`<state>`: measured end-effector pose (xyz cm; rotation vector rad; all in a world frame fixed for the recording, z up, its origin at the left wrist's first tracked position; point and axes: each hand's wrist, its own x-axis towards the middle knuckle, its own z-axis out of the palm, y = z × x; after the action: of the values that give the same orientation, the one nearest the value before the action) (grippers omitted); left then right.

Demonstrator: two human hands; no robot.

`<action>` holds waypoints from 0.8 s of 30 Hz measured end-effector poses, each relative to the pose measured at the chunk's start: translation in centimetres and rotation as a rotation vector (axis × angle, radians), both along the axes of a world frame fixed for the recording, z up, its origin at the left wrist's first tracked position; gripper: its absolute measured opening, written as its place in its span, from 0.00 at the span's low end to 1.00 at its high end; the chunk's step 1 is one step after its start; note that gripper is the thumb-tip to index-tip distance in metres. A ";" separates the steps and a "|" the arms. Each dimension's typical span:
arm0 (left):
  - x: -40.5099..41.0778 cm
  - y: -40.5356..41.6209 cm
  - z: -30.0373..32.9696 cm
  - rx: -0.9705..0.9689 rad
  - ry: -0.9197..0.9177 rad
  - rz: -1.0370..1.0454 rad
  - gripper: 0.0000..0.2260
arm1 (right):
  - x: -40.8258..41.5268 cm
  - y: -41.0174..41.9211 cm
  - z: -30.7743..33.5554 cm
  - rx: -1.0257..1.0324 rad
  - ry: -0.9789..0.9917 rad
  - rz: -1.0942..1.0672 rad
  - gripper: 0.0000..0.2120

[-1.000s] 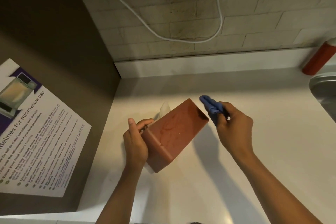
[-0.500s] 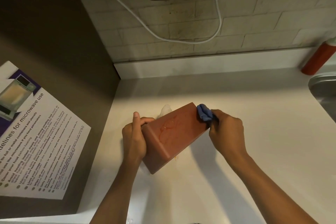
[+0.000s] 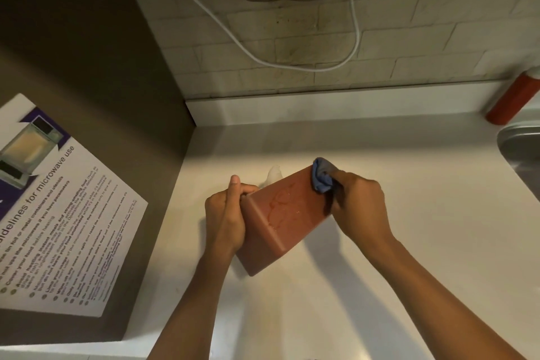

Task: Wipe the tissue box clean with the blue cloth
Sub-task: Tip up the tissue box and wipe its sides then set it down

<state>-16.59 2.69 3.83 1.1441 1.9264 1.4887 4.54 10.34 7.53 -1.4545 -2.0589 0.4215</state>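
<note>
- Reddish-brown tissue box (image 3: 287, 218) sits tilted on the white countertop (image 3: 409, 257), near the left corner, with a white tissue (image 3: 274, 175) protruding at its far side.
- Left hand (image 3: 226, 218) grips the box's left end, fingers curled round the edge, thumb extended upward.
- Right hand (image 3: 361, 207) clutches the bunched blue cloth (image 3: 321, 180), pressing it against the box's upper right corner.
- Wet streaks show on the box's upward face.
- A microwave-use notice (image 3: 58, 213) is posted on the brown panel at left.
- Red bottle (image 3: 511, 99) stands by the sink (image 3: 520, 149) at right.
</note>
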 end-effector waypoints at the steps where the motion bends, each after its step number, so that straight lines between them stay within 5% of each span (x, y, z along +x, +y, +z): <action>1: 0.1 0.2 0.1 -0.009 0.017 -0.006 0.30 | -0.6 -0.1 0.3 0.020 0.019 0.019 0.14; 6: -0.5 0.3 0.0 -0.040 0.010 0.019 0.27 | -0.5 -3.5 -0.3 0.086 0.104 0.172 0.14; 13: 0.5 0.3 0.0 -0.023 0.074 0.010 0.28 | -0.2 0.5 0.1 -0.001 0.034 0.009 0.17; 18: 0.2 0.0 0.1 -0.051 0.045 0.037 0.27 | -0.7 -3.0 -0.2 0.122 0.128 0.210 0.14; 24: 0.7 0.2 0.3 -0.044 0.088 0.000 0.29 | 0.5 0.7 -0.2 -0.002 0.016 0.011 0.16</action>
<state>-15.92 2.89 4.18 1.2086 2.0064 1.4105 5.00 11.02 7.28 -1.4376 -2.0556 0.4385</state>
